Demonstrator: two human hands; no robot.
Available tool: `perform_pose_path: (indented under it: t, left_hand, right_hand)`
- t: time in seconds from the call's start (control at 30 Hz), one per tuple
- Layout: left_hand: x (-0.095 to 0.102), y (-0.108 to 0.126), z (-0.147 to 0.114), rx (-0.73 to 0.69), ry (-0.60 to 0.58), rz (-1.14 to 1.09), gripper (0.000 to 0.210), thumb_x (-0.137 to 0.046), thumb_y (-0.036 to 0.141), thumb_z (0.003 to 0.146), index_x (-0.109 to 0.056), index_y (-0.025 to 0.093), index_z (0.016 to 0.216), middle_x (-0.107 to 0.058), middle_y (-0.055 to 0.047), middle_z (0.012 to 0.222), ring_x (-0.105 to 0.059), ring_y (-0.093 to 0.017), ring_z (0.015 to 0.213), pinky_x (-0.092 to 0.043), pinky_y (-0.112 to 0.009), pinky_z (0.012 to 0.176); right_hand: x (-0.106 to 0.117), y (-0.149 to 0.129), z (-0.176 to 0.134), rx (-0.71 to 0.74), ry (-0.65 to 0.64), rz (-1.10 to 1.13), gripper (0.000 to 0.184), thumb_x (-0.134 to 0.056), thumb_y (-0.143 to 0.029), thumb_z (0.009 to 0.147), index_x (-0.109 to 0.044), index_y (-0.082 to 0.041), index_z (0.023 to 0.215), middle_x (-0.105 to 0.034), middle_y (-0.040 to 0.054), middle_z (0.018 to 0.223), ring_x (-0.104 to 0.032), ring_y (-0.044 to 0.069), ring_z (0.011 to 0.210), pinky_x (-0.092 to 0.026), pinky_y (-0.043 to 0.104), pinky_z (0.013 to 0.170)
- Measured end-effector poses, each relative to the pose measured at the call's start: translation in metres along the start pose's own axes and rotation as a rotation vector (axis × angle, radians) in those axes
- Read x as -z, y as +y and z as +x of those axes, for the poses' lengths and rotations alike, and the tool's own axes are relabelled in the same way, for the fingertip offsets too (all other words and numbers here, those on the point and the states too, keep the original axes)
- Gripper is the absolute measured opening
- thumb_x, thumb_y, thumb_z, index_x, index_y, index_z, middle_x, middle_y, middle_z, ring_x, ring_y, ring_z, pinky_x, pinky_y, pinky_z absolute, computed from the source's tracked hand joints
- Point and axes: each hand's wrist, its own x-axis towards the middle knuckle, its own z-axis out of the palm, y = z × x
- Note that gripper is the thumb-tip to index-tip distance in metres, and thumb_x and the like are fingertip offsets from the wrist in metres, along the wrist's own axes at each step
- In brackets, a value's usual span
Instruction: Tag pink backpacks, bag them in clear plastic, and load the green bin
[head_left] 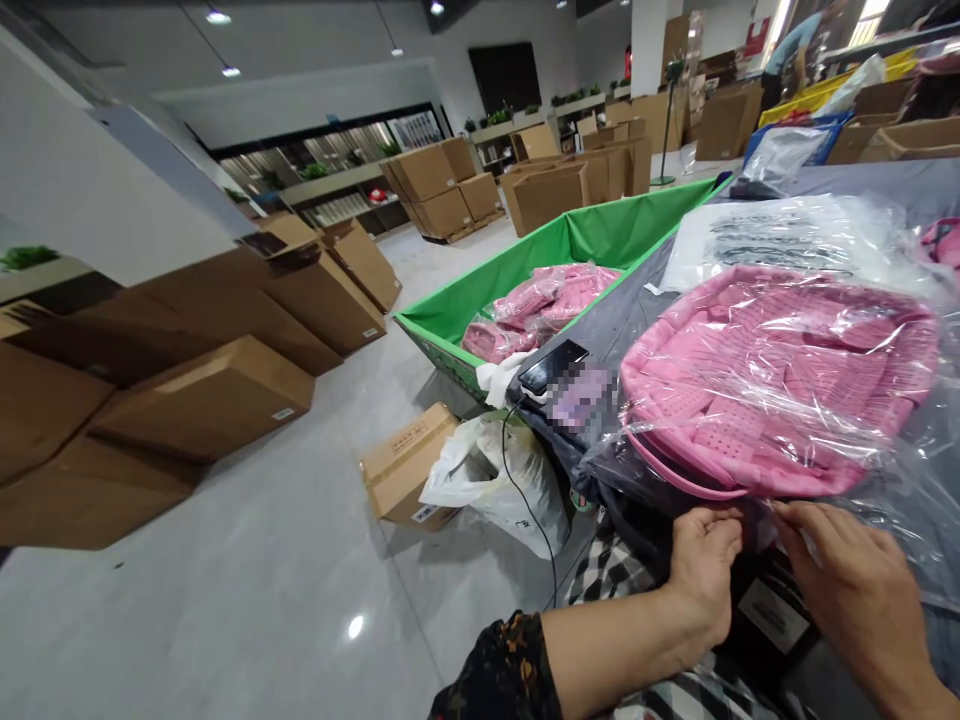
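White bag beside small carton, stacked boxes, phone

Dark, orange-flecked sleeve; black-white checked garment.

PASS: above pink bundle | BLOCK: phone, black cable leftward | beneath near edge: hard to judge

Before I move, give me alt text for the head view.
The left hand and right hand are close together at the near edge of a pink item in clear plastic on a gray-covered table; their exact grip is unclear. Leftward, a green bin contains more pink items.
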Motion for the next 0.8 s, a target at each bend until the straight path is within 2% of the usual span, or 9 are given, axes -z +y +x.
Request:
perform_pose_path:
  t: [0.1, 0.17, 0.27, 0.37, 0.5, 0.57, 0.63, 0.7, 0.8]
  left_hand:
    - [-0.008, -0.01, 0.012, 0.114, -0.202, -0.081, 0.047, -0.094, 0.051, 0.05, -0.068, 0.014, 0.064, -0.064, -0.003, 0.065, -0.063, -0.019, 0.075, -0.047, -0.036, 0.086]
    - [-0.013, -0.012, 0.015, 0.16, -0.26, -0.131, 0.056, -0.096, 0.057, 0.046, -0.072, 0.014, 0.072, -0.069, -0.006, 0.071, -0.068, -0.025, 0.087, -0.047, -0.039, 0.092]
    - [-0.013, -0.013, 0.015, 0.176, -0.338, -0.146, 0.062, -0.095, 0.057, 0.051, -0.076, 0.013, 0.09, -0.076, -0.011, 0.089, -0.069, -0.03, 0.102, -0.047, -0.042, 0.099]
    - [-0.009, -0.013, 0.012, 0.14, -0.385, -0.126, 0.059, -0.095, 0.054, 0.058, -0.077, 0.013, 0.097, -0.077, -0.012, 0.096, -0.07, -0.028, 0.102, -0.047, -0.041, 0.1]
    - [-0.006, -0.014, 0.013, 0.101, -0.389, -0.076, 0.055, -0.095, 0.05, 0.061, -0.076, 0.015, 0.099, -0.077, -0.01, 0.101, -0.07, -0.024, 0.104, -0.047, -0.038, 0.101]
    - [-0.006, -0.014, 0.014, 0.077, -0.377, -0.038, 0.055, -0.096, 0.048, 0.06, -0.075, 0.016, 0.1, -0.076, -0.009, 0.106, -0.07, -0.023, 0.104, -0.048, -0.036, 0.101]
    - [-0.004, -0.015, 0.013, 0.089, -0.353, 0.011, 0.056, -0.097, 0.046, 0.057, -0.074, 0.016, 0.098, -0.076, -0.009, 0.105, -0.071, -0.021, 0.1, -0.05, -0.035, 0.098]
    - [-0.002, -0.016, 0.011, 0.139, -0.294, 0.076, 0.059, -0.099, 0.046, 0.052, -0.073, 0.014, 0.094, -0.076, -0.008, 0.098, -0.072, -0.02, 0.091, -0.053, -0.034, 0.092]
    - [0.002, -0.016, 0.012, 0.202, -0.171, 0.15, 0.063, -0.1, 0.045, 0.046, -0.071, 0.013, 0.091, -0.076, -0.005, 0.088, -0.072, -0.017, 0.078, -0.058, -0.03, 0.081]
  right_hand:
    - [0.004, 0.006, 0.004, -0.247, -0.118, 0.315, 0.036, -0.049, -0.053, 0.1, -0.065, -0.024, 0.086, -0.071, 0.0011, 0.077, -0.064, 0.018, 0.064, -0.042, 0.031, 0.062]
    - [0.009, 0.007, 0.009, -0.442, -0.217, 0.484, 0.039, -0.056, -0.058, 0.093, -0.067, -0.023, 0.083, -0.072, 0.0023, 0.078, -0.065, 0.019, 0.067, -0.045, 0.03, 0.063]
    - [0.013, 0.008, 0.014, -0.628, -0.311, 0.615, 0.04, -0.06, -0.06, 0.085, -0.069, -0.022, 0.079, -0.072, 0.0046, 0.078, -0.064, 0.021, 0.07, -0.047, 0.031, 0.065]
    - [0.011, 0.01, 0.016, -0.69, -0.307, 0.637, 0.038, -0.062, -0.057, 0.082, -0.071, -0.021, 0.078, -0.071, 0.0048, 0.077, -0.062, 0.021, 0.07, -0.046, 0.032, 0.064]
    - [0.004, 0.01, 0.016, -0.651, -0.266, 0.614, 0.033, -0.063, -0.052, 0.081, -0.071, -0.021, 0.074, -0.068, 0.0043, 0.071, -0.061, 0.021, 0.071, -0.047, 0.034, 0.07]
    - [0.008, 0.007, 0.012, -0.644, -0.242, 0.622, 0.034, -0.061, -0.053, 0.084, -0.071, -0.021, 0.076, -0.069, 0.0045, 0.074, -0.062, 0.021, 0.073, -0.048, 0.034, 0.071]
    - [0.021, 0.005, 0.001, -0.674, -0.188, 0.594, 0.034, -0.059, -0.052, 0.087, -0.072, -0.021, 0.085, -0.071, 0.0054, 0.084, -0.063, 0.021, 0.077, -0.048, 0.033, 0.07]
    - [0.043, 0.009, -0.018, -0.748, -0.12, 0.518, 0.033, -0.059, -0.052, 0.089, -0.073, -0.021, 0.093, -0.072, 0.0057, 0.09, -0.064, 0.02, 0.078, -0.048, 0.031, 0.067]
    - [0.099, 0.034, -0.06, -0.92, 0.018, 0.333, 0.038, -0.061, -0.058, 0.087, -0.07, -0.022, 0.087, -0.07, 0.0046, 0.082, -0.061, 0.018, 0.07, -0.047, 0.03, 0.063]
